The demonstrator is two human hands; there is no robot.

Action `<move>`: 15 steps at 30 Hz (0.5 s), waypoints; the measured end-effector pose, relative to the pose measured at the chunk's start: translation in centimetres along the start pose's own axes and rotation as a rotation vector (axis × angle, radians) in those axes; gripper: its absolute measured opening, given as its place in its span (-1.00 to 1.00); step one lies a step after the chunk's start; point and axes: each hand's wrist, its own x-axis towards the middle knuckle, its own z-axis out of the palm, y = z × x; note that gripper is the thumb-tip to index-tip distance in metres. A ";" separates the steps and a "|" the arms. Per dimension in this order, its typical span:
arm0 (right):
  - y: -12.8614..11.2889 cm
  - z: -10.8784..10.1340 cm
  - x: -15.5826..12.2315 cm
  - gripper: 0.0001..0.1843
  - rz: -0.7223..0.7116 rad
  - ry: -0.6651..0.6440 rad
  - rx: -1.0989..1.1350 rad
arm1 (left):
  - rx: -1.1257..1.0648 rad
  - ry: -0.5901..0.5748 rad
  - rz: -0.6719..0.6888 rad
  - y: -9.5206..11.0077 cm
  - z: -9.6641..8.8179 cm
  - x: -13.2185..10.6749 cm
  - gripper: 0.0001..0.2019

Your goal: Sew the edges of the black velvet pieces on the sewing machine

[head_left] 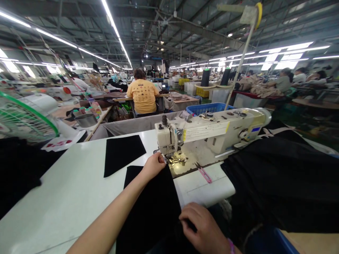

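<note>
A white sewing machine (pixel 201 132) stands on the pale table. Beside its needle area, my left hand (pixel 156 164) has thumb and fingers pinched together at the far corner of a black fabric panel (pixel 150 208); exactly what lies between the fingertips is hard to see. That panel runs from the presser foot toward me over the table edge. My right hand (pixel 201 225) is closed on the panel's near right edge, low in front of me. Pink thread snips (pixel 205 173) lie on the machine bed, right of the needle.
Another black fabric piece (pixel 123 153) lies flat left of the machine. Dark fabric is heaped at right (pixel 275 176) and far left (pixel 18 173). A green-rimmed fan (pixel 29 116) stands at left, a blue basket (pixel 209 107) behind the machine. A person in yellow (pixel 143 95) sits ahead.
</note>
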 end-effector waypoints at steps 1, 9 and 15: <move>0.0 0.0 0.1 -0.69 -0.014 0.013 -0.039 | 0.006 0.011 -0.010 0.0 0.2 0.1 -0.77; 0.5 -0.3 1.0 -0.66 -0.046 0.095 -0.096 | -0.042 0.037 -0.055 -0.4 1.1 1.5 -0.81; 0.9 -0.2 1.4 -0.68 -0.099 0.138 -0.064 | -0.010 0.041 -0.056 -0.7 1.4 2.0 -0.84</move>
